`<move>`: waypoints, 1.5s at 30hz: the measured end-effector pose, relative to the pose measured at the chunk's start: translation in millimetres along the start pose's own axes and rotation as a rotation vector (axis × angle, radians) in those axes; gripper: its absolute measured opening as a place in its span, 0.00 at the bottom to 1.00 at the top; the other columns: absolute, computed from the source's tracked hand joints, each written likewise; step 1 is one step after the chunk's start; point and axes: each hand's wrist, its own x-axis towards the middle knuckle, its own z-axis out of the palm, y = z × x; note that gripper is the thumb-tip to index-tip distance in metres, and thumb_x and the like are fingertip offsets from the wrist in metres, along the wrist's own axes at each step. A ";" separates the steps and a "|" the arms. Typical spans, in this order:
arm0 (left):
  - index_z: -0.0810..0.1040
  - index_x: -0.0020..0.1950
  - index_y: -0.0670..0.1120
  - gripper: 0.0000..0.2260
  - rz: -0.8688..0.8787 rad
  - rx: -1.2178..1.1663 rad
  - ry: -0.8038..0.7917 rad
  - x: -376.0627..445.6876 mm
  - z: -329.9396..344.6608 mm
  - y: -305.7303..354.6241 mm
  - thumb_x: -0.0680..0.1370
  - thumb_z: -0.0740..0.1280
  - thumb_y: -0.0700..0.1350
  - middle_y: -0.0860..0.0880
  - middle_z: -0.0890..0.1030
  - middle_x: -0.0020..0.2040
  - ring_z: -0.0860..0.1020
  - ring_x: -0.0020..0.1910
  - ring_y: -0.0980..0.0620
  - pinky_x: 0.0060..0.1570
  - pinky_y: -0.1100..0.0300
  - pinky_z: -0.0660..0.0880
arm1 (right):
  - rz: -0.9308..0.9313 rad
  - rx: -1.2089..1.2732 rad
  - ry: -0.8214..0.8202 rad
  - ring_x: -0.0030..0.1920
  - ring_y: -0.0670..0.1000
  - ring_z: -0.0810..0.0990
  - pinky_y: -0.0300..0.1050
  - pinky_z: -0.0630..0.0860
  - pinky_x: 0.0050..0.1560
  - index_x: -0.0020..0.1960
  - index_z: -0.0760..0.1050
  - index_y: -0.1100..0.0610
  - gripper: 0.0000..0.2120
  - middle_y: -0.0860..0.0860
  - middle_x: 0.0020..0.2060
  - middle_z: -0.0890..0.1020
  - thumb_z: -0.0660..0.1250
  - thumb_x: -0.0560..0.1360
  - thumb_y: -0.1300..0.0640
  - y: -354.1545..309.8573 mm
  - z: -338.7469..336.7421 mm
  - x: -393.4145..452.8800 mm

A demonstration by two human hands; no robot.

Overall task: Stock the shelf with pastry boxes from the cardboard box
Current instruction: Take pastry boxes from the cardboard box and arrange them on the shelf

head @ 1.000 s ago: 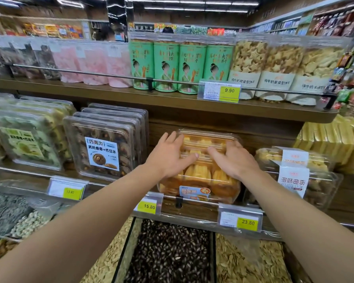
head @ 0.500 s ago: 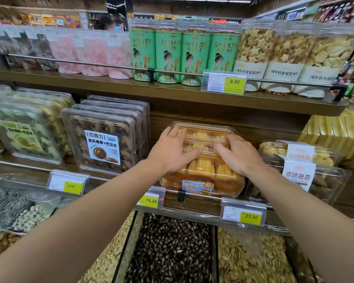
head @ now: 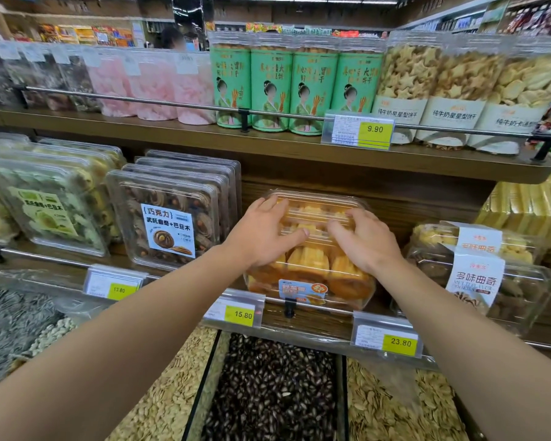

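Pastry box [head: 310,249] on middle shelf, both hands flat on its lid.
Left neighbour: chocolate cookie boxes [head: 169,214], narrow gap. Left hand [head: 263,235] and right hand [head: 365,240] press down, fingers extended, slightly apart. Front edge meets shelf rail [head: 318,308]. Right neighbour: assorted cookie box [head: 477,275], close.

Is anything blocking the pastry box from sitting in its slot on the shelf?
Nothing visible does. The pastry box already sits in the gap between the chocolate cookie boxes and the mixed cookie boxes, behind the front rail, under the left hand and right hand.
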 end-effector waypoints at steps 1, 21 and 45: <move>0.56 0.79 0.48 0.40 0.004 0.003 0.006 -0.4 -1.4 -3.0 0.74 0.54 0.71 0.45 0.56 0.79 0.51 0.78 0.44 0.76 0.47 0.53 | -0.006 0.002 0.006 0.71 0.55 0.69 0.51 0.68 0.66 0.76 0.64 0.51 0.34 0.51 0.74 0.68 0.58 0.77 0.33 -2.9 2.1 0.1; 0.62 0.77 0.48 0.32 0.323 0.270 0.220 -57.4 -1.3 0.7 0.78 0.54 0.64 0.45 0.62 0.77 0.57 0.77 0.43 0.75 0.44 0.55 | -0.428 -0.129 0.207 0.77 0.53 0.57 0.52 0.58 0.75 0.74 0.64 0.54 0.32 0.52 0.77 0.60 0.61 0.74 0.40 7.8 18.8 -74.0; 0.59 0.78 0.50 0.31 0.387 0.210 0.057 -44.9 28.8 147.4 0.78 0.61 0.60 0.46 0.59 0.78 0.55 0.77 0.44 0.75 0.44 0.54 | -0.055 -0.426 0.161 0.75 0.56 0.60 0.47 0.56 0.75 0.76 0.64 0.57 0.37 0.56 0.75 0.64 0.71 0.72 0.44 135.7 -106.4 -155.0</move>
